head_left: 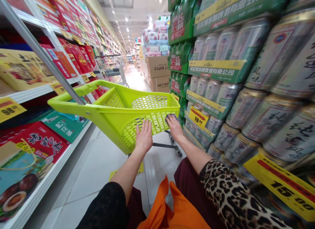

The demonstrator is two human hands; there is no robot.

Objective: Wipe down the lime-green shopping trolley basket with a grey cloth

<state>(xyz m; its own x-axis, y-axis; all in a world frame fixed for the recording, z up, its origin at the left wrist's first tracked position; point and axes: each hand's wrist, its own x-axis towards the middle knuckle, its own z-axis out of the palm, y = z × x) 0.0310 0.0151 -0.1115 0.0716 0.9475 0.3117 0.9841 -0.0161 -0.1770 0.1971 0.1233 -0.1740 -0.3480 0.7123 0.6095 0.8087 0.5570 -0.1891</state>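
Observation:
A lime-green plastic shopping basket on wheels [110, 107] stands tilted in the aisle in front of me. My left hand [144, 137] lies flat with fingers stretched against its perforated near wall. My right hand [174, 126] presses a small dark grey cloth [170, 117] against the same wall near its right corner. The basket's grey metal handle [39, 51] slants up to the left. Nothing shows inside the basket.
Shelves with red and yellow boxed goods [36, 140] line the left. Stacked shrink-wrapped beer cans [246, 101] with yellow price tags fill the right. A metal trolley [113, 69] and cartons marked wet wipes [158, 71] stand farther down the white-tiled aisle.

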